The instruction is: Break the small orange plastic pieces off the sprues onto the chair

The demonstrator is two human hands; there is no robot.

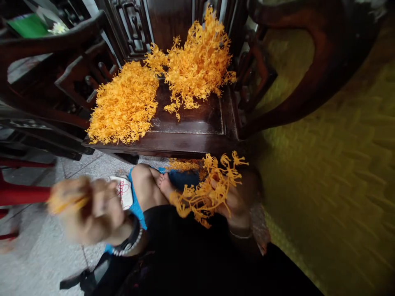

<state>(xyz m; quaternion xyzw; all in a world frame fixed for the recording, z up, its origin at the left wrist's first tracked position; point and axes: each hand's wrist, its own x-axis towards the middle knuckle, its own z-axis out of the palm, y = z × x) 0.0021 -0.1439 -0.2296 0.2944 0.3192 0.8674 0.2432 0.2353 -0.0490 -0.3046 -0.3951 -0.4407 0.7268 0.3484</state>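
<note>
My right hand (239,201) is closed round a branching orange plastic sprig (212,187), held over my lap in front of a dark wooden chair seat (197,119). Motion smears my left hand (88,209), which is closed on a small orange piece (66,203) at the lower left; there is a watch on that wrist. Two orange heaps lie on the chair seat: a flat pile of small pieces (123,105) on the left and a taller tangle of sprigs (199,59) at the back.
The carved wooden chair back (132,24) and arm (296,82) frame the seat. A yellow woven mat (333,164) fills the right. My bare foot (165,185) rests on a blue slipper (185,179) over the tiled floor (40,255). A red bar (21,195) juts in from the left.
</note>
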